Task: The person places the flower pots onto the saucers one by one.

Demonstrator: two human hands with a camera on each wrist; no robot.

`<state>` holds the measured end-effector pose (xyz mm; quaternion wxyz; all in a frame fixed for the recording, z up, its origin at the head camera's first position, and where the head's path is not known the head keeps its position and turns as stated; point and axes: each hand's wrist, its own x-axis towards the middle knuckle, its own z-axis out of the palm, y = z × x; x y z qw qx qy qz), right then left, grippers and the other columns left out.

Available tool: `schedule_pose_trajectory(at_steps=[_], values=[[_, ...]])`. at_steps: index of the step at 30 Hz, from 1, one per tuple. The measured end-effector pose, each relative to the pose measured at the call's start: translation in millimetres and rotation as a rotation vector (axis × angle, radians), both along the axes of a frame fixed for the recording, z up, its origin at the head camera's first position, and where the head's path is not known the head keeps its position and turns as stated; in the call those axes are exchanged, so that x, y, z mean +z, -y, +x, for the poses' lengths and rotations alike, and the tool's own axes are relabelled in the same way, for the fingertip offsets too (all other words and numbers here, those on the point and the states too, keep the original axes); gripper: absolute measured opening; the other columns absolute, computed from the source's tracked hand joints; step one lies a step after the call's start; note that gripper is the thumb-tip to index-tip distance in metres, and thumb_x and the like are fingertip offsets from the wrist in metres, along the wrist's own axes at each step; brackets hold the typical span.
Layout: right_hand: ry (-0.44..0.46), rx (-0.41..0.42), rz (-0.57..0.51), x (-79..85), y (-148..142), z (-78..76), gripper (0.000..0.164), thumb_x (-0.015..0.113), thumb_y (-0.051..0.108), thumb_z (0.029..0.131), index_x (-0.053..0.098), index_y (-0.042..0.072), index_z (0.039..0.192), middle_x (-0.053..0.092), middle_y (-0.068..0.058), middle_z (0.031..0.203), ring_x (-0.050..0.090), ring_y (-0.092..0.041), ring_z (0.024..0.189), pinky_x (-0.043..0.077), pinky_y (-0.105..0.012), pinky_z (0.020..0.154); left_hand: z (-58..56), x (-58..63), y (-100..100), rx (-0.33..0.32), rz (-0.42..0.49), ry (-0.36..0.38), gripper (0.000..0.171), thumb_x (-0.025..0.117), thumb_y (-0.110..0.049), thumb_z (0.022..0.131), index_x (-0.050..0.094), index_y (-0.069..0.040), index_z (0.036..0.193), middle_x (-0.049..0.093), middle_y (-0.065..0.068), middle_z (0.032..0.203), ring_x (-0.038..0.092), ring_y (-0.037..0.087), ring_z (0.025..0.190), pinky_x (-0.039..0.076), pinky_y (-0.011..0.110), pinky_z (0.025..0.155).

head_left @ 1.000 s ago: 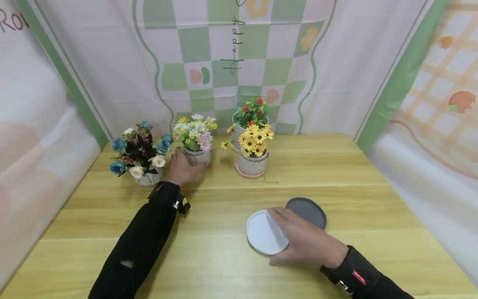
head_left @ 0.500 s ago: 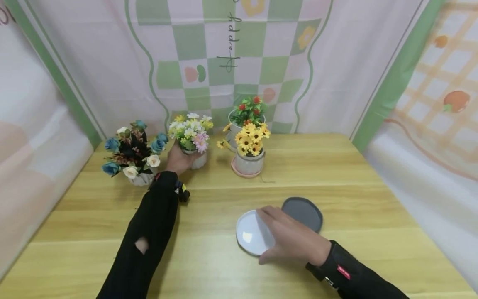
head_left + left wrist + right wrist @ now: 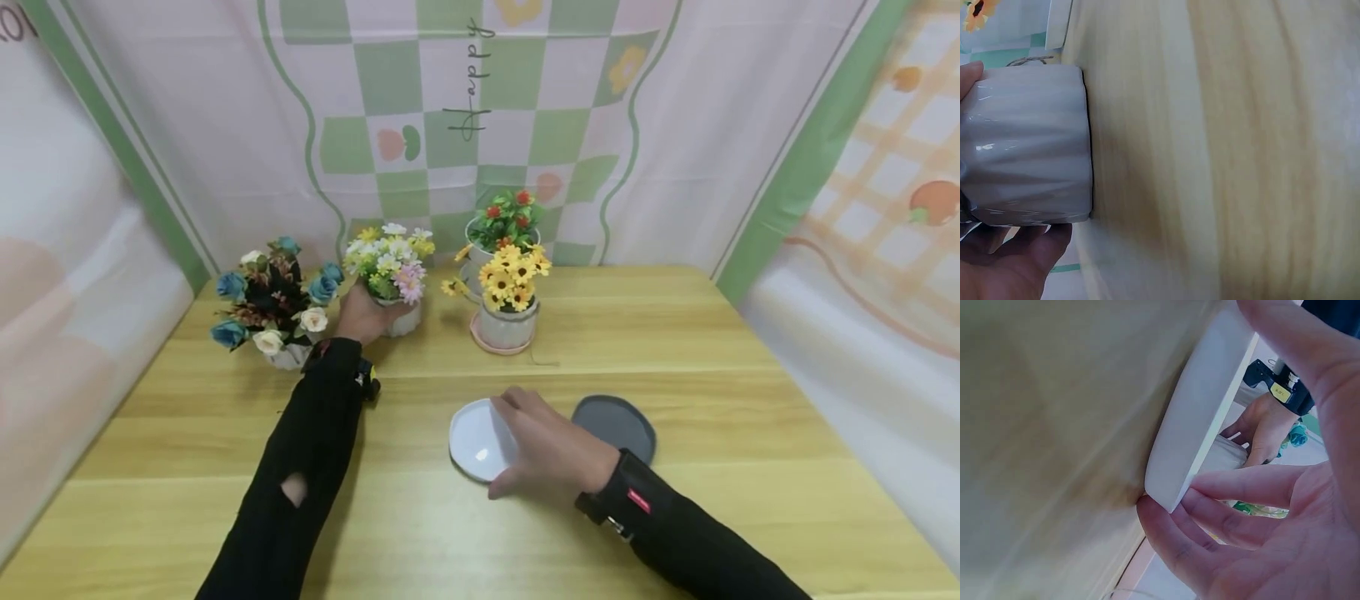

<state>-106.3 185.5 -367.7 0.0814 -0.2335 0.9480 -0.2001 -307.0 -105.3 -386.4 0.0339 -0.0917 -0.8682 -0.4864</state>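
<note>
My left hand (image 3: pixel 365 317) grips the side of a pale ceramic flowerpot (image 3: pixel 405 322) with white, yellow and pink artificial daisies, at the back left of the table. In the left wrist view the ribbed pot (image 3: pixel 1029 147) stands between thumb and fingers, its base at or close to the wood. Nearer the front, my right hand (image 3: pixel 551 446) holds a white saucer (image 3: pixel 476 442) by its right side. Fingers and thumb lie at opposite edges of the saucer (image 3: pixel 1200 406) in the right wrist view. Whether it touches the table cannot be told.
A dark grey saucer (image 3: pixel 615 427) lies right of my right hand. Blue and cream roses (image 3: pixel 277 304) stand in a pot at the left. A yellow-flowered pot (image 3: pixel 507 325) sits on a pink saucer (image 3: pixel 487 343), before a red-flowered pot (image 3: pixel 474 271). Fabric curtains surround the wooden table (image 3: pixel 720 350).
The right hand has carried the white saucer leftward and slightly back, away from the grey one. The left hand has closed round the daisy pot, which stays in about the same place.
</note>
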Motion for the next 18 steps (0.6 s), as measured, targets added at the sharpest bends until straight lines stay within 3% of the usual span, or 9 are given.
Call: schedule_pose_trajectory(at_steps=[8,18], values=[[-0.009,-0.006,-0.009,0.8,17,-20.9,0.113,0.1,0.05,0.062,0.054,-0.005,0.148,0.057,-0.02,0.14,0.059,-0.032,0.122,0.059,-0.048,0.103,-1.4,1.1,2,-0.009,-0.001,-0.014,0.101,0.083,-0.037,0.091,0.022,-0.016,0.168,0.038,0.016,0.169,0.038,0.038,0.157,0.035,0.05,0.13],[0.019,-0.043,0.026,1.9,30,-42.5,0.111,0.099,0.05,0.066,0.052,-0.003,0.151,0.055,-0.018,0.143,0.057,-0.03,0.124,0.056,-0.046,0.107,-1.2,2.2,2,0.008,-0.03,0.031,0.102,0.083,-0.039,0.09,0.022,-0.015,0.168,0.038,0.019,0.168,0.038,0.041,0.155,0.038,0.053,0.127]])
